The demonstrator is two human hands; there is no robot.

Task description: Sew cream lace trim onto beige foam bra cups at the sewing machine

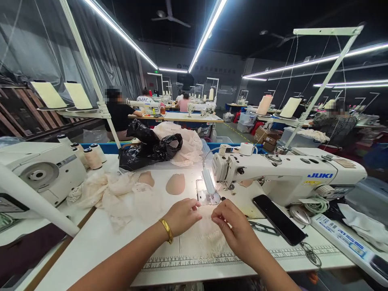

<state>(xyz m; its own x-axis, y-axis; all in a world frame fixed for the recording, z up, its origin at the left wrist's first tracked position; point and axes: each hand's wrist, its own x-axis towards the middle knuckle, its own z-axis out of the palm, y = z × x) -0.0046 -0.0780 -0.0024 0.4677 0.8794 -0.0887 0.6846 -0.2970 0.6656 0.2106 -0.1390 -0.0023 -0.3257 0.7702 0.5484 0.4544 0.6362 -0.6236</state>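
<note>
My left hand (183,217), with a gold bangle (166,231) at the wrist, is closed in a loose pinch in front of the sewing machine (287,173). Close on its right, my right hand (235,224) is pinched too, fingertips pointing left. Whatever either hand holds is too small or hidden to make out. Below both hands lies a cream lace piece (212,242), reaching toward the printed ruler (182,264). Just beyond the fingertips, a small lamp (207,182) lights the needle plate (201,196). A beige cup-shaped piece (176,184) rests on the table behind my left hand.
Cream lace fabric (112,190) is heaped at left. A black plastic bag (151,147) and more fabric (188,141) lie behind. Right of my hands are a phone (279,218), keys (311,254) and a long white box (345,238). Thread cones (92,157) stand at left; people sit farther back.
</note>
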